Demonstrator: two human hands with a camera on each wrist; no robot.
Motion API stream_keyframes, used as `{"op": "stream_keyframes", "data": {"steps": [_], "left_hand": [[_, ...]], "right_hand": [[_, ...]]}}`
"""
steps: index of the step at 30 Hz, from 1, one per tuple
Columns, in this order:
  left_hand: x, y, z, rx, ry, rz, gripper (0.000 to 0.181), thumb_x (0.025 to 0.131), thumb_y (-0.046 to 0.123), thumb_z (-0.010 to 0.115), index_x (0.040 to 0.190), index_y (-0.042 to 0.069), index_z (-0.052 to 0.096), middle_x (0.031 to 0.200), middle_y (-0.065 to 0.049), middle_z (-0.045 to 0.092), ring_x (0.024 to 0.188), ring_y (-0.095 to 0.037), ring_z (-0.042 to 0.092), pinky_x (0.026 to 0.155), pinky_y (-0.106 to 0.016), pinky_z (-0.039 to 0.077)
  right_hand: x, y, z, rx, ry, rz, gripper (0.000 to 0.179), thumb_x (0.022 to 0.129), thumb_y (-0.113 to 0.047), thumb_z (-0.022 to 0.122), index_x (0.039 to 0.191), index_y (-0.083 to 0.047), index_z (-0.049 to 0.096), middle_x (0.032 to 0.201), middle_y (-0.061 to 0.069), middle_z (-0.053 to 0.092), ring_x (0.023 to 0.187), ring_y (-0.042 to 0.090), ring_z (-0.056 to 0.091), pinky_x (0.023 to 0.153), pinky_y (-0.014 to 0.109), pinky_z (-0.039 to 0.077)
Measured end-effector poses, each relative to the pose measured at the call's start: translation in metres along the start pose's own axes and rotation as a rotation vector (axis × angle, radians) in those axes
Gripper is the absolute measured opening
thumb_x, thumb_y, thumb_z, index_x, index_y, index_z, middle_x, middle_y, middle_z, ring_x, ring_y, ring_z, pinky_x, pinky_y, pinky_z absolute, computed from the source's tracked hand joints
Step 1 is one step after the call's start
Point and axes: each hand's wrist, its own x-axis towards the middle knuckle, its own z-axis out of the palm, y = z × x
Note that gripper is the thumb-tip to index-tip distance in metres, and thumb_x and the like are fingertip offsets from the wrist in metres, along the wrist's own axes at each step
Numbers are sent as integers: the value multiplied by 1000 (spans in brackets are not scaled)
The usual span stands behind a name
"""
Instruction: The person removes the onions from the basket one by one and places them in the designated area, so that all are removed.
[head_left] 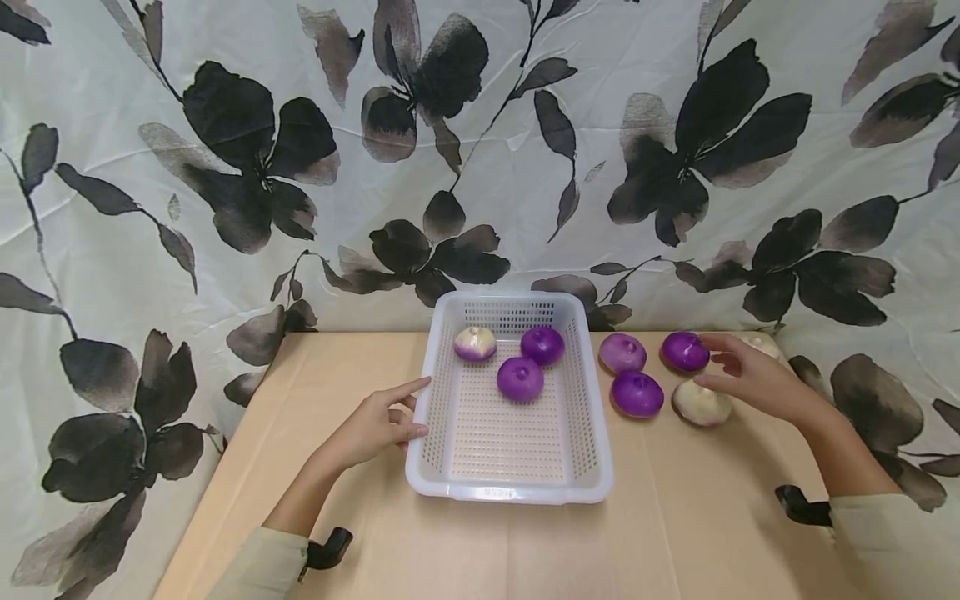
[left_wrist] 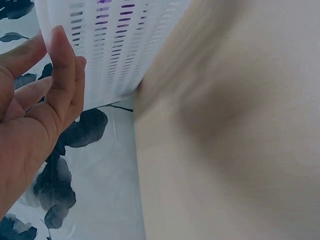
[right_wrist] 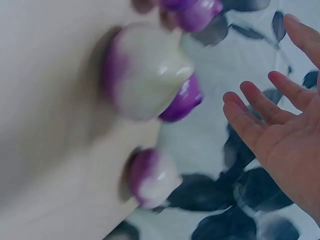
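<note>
My left hand [head_left: 378, 425] holds the left rim of a white plastic basket [head_left: 510, 492], with fingertips at the rim and other fingers beneath it. In the left wrist view, fingers lie against the slotted wall [left_wrist: 107, 75]. My right hand [head_left: 757, 379] hovers over the onions at the right, fingers spread in the right wrist view with nothing between them. Below its fingers lie a pale onion [head_left: 701, 404] and a purple onion [head_left: 682, 352]. Another pale onion [head_left: 761, 343] is partly hidden behind the hand.
Inside the basket sit a pale-topped onion [head_left: 475, 343] and two purple onions [head_left: 520, 379]. Right of the basket lie two more purple onions [head_left: 637, 394]. Behind the wooden table [head_left: 337, 508] hangs a floral cloth [head_left: 525, 192]. Each wrist wears a black mount [head_left: 330, 550].
</note>
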Motion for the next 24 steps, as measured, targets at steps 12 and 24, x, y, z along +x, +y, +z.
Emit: {"op": "stream_keyframes", "data": {"steps": [12,24], "left_hand": [[0,-1,0,-15,-2,1,77,90,0,76,157,-1,38,113,-26,56,74,-17,66,62,-35,63],[0,0,0,-8,-10,13,76,91,0,76,157,-2,38,112,-25,55,74,-15,66,67,-50,63]], "right_hand": [[29,-57,27,43,-40,-68,73,96,-32,76,152,1,42,152,28,47,138,50,48,110,61,43],[59,-90,50,18,-64,-198,73,91,-24,81,150,3,46,149,25,52,136,46,52,111,64,44]]}}
